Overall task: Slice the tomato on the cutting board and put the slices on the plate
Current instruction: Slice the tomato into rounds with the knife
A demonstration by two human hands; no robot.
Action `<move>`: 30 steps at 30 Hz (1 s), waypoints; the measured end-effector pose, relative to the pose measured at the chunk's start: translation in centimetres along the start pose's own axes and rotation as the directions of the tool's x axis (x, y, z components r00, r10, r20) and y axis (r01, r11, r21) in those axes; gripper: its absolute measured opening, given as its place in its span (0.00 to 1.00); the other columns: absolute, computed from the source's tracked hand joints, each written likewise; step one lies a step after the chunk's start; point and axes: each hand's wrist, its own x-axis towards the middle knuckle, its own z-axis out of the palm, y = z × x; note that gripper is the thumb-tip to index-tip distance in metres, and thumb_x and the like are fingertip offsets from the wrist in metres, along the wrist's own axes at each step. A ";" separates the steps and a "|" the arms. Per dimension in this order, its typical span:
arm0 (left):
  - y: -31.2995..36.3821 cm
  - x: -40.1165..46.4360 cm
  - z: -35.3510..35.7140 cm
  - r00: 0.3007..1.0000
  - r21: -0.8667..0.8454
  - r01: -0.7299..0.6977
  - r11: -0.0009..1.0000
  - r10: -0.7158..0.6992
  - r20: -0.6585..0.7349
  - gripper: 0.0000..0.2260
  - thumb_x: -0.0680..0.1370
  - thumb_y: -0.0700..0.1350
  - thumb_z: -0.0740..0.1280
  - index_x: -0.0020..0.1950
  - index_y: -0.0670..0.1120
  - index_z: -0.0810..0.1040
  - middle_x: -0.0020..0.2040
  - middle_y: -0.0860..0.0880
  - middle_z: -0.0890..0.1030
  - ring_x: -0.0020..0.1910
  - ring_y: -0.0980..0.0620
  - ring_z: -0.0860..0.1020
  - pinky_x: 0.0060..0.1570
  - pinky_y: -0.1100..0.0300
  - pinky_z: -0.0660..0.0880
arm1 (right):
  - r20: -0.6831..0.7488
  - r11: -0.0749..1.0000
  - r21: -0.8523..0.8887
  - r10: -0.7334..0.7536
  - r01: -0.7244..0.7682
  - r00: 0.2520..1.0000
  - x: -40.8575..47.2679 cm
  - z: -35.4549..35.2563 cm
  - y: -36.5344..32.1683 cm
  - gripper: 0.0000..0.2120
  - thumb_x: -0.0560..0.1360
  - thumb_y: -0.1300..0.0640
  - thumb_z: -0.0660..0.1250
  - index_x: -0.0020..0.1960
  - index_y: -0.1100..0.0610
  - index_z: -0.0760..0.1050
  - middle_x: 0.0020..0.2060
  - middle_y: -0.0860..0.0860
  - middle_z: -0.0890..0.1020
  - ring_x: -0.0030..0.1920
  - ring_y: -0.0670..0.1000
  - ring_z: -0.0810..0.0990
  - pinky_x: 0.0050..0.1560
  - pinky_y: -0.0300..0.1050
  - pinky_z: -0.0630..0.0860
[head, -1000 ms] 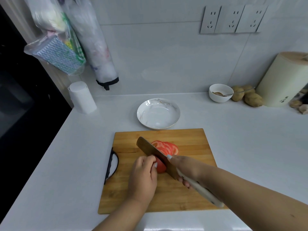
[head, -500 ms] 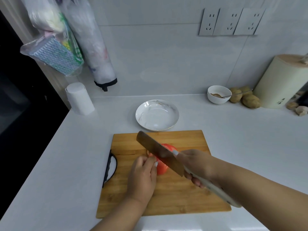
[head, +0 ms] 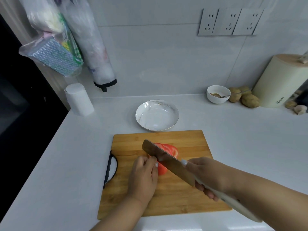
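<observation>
We saw the plate (head: 157, 115) behind the cutting board (head: 191, 140); tomato slices (head: 170, 149) lay on the board.

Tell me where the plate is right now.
In the head view the plate sits empty on the counter just beyond the cutting board, left of the small bowl.

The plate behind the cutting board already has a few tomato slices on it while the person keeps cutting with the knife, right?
Not quite. In the head view the plate behind the cutting board holds nothing yet. The cut slices lie on the board, just past the knife. The right hand does hold the knife, and the left hand steadies the uncut tomato piece.
</observation>
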 end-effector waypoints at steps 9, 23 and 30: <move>-0.1 -0.1 -0.1 1.000 -0.021 0.022 1.000 -0.022 0.014 0.06 0.78 0.47 0.62 0.52 0.53 0.77 0.48 0.53 0.73 0.45 0.57 0.73 0.40 0.65 0.75 | -0.029 1.000 -0.016 0.021 -0.021 0.999 2.1 1.1 -2.0 0.23 0.80 0.37 0.51 0.43 0.54 0.74 0.27 0.53 0.74 0.21 0.49 0.70 0.25 0.38 0.72; -0.4 0.0 -0.2 1.000 -0.063 0.018 0.998 -0.016 0.023 0.04 0.78 0.46 0.63 0.51 0.53 0.76 0.46 0.54 0.72 0.42 0.57 0.72 0.37 0.68 0.70 | -0.013 0.996 -0.058 0.068 -0.069 0.998 1.8 0.7 -0.5 0.24 0.79 0.35 0.51 0.43 0.53 0.73 0.31 0.56 0.76 0.24 0.51 0.72 0.29 0.41 0.74; -0.5 0.0 -0.3 1.000 -0.043 0.007 0.999 -0.005 0.026 0.05 0.78 0.47 0.63 0.51 0.52 0.76 0.46 0.53 0.73 0.41 0.56 0.73 0.36 0.66 0.72 | -0.002 0.999 -0.028 0.044 -0.044 0.999 4.5 2.1 -2.2 0.20 0.80 0.37 0.50 0.51 0.51 0.72 0.31 0.53 0.75 0.22 0.48 0.71 0.27 0.39 0.73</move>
